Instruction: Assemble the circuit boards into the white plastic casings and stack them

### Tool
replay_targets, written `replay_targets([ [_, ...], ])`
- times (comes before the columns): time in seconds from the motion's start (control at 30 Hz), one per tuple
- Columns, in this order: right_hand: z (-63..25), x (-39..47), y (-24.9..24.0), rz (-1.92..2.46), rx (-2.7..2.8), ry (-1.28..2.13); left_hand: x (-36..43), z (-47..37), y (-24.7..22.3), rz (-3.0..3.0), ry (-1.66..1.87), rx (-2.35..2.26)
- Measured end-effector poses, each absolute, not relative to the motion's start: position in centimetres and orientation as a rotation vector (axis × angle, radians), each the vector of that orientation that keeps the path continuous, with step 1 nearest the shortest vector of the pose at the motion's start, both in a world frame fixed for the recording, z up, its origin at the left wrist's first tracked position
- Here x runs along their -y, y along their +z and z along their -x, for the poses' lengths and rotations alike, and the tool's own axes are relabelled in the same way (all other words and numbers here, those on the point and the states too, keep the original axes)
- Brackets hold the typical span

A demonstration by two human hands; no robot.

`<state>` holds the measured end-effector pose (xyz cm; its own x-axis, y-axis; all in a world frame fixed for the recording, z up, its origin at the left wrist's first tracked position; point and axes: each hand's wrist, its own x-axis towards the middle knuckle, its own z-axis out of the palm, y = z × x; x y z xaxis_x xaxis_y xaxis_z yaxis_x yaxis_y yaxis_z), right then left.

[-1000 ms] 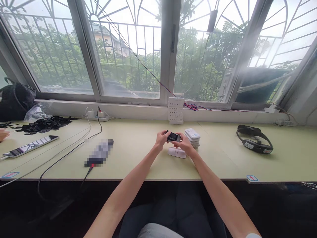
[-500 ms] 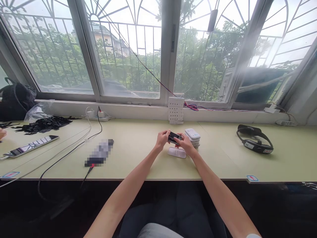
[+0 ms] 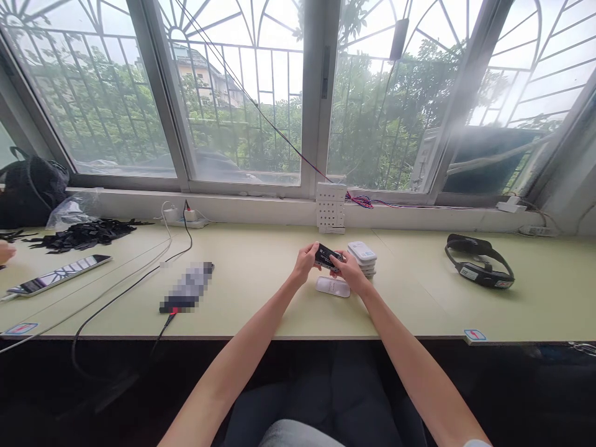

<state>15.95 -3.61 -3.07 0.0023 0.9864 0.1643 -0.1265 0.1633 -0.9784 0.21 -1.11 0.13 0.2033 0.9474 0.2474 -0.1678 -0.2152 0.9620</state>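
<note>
Between my hands, above the pale green table, is a small black rectangular device [image 3: 328, 257] with white print on its face. My left hand [image 3: 306, 259] grips its left end, fingers closed on the edge. On the right end, my right hand [image 3: 348, 270] holds it too, with the thumb lying over the face. A flat white cover-like piece [image 3: 333, 287] lies on the table just below the hands. Right behind my right hand stands a stack of white cases [image 3: 362, 252].
A black headset with a strap [image 3: 484, 273] lies to the right. On the left are a blurred device [image 3: 186, 287] with a cable, a phone [image 3: 60, 274], black strips [image 3: 88, 234] and another person's hand [image 3: 5, 252]. A white perforated block [image 3: 331, 208] stands by the window.
The black device has tilted slightly between my hands, showing more of its printed face. Both hands keep their places.
</note>
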Motion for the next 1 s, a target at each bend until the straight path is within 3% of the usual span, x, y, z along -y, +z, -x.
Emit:
replay_targets([
  [0.37, -15.76, 4.04, -2.84, 0.925, 1.232, 1.218, 0.98, -0.54, -0.39, -1.544, 1.262, -0.839],
  [1.0, -15.94, 4.25, -2.25, 0.935, 1.047, 1.215, 1.32, -0.29, 0.27, -1.117, 0.976, -0.786],
])
